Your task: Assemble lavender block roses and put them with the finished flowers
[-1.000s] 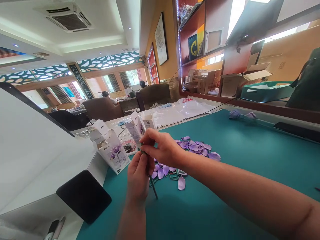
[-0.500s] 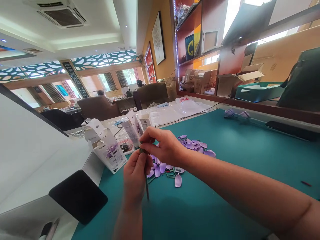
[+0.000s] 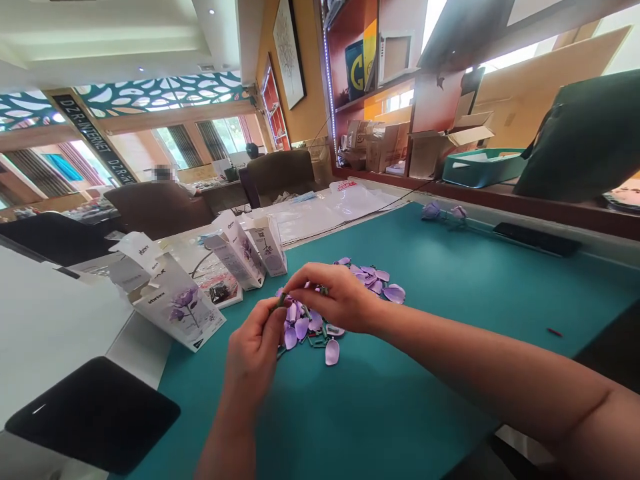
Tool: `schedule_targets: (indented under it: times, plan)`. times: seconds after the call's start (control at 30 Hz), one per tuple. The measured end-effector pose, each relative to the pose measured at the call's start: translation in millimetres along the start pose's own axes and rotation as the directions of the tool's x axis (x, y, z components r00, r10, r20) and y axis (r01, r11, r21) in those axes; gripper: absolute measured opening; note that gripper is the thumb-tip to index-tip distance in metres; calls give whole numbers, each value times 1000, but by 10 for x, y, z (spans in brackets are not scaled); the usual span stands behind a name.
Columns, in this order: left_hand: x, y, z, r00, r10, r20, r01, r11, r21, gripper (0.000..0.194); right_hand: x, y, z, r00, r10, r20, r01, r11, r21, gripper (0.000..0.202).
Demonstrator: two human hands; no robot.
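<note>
My left hand pinches the top of a thin dark green stem, whose lower part is hidden behind the hand. My right hand has its fingertips closed on the same green tip from the right. Both hands hover just above a pile of loose purple petal pieces and small green parts lying on the teal table mat. A single pale petal lies in front of the pile.
Open white boxes printed with a purple flower stand at the mat's left edge. A black pad lies at lower left. Two finished purple flowers lie at the far edge. Shelves with cartons and a teal tray stand behind.
The view has tilted down and to the right. Both hands have dropped closer to the petal pile, still joined on the stem tip; the stem's lower end no longer shows below my left hand.
</note>
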State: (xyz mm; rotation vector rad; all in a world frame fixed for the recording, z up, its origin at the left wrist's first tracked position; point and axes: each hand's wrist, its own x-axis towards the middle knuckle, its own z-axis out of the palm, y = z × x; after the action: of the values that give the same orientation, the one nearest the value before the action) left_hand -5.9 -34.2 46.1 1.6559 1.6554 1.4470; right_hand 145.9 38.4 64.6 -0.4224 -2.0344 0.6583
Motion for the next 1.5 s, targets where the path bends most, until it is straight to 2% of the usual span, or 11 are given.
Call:
schedule_targets:
  times: [0.1, 0.17, 0.27, 0.4, 0.53, 0.63, 0.73, 1.27, 1.4, 1.47, 1.5]
  plan:
    - [39, -24, -14, 995, -47, 92, 35, 991, 130, 35, -81, 195, -90, 993, 121, -11, -122, 989, -85, 11]
    - [69, -45, -21, 988, -92, 125, 65, 977, 201, 38, -150, 361, -133, 981, 187, 42, -176, 965, -193, 11]
    - [118, -97, -17, 981, -138, 132, 94, 950, 299, 39, -260, 610, -181, 953, 254, 167, -180, 914, -364, 13]
    - [178, -198, 8, 976, -171, 137, 101, 905, 413, 40, -327, 811, -184, 923, 309, 229, -167, 858, -485, 16]
    - [201, -281, 37, 967, -224, 120, 152, 888, 433, 43, -266, 791, -9, 889, 198, 414, 33, 872, -488, 11]
    - [202, -308, 48, 967, -225, 119, 152, 885, 440, 42, -208, 738, 207, 817, 85, 570, 240, 849, -471, 13]
    - [207, -303, 52, 964, -233, 127, 159, 889, 429, 42, -171, 729, 385, 771, 57, 634, 352, 792, -499, 14]
    - [196, -281, 32, 980, -172, 101, 119, 911, 396, 39, 24, 700, 724, 626, 221, 748, 429, 704, -567, 17]
    - [193, -292, 12, 978, -185, 96, 131, 904, 408, 39, 52, 718, 700, 624, 198, 756, 428, 722, -543, 12]
    - [190, -289, 8, 979, -180, 93, 125, 899, 420, 38, 48, 704, 601, 665, 178, 725, 381, 755, -534, 7]
    - [188, -285, 11, 981, -173, 92, 118, 897, 427, 38, 38, 694, 533, 734, 165, 659, 299, 793, -531, 8]
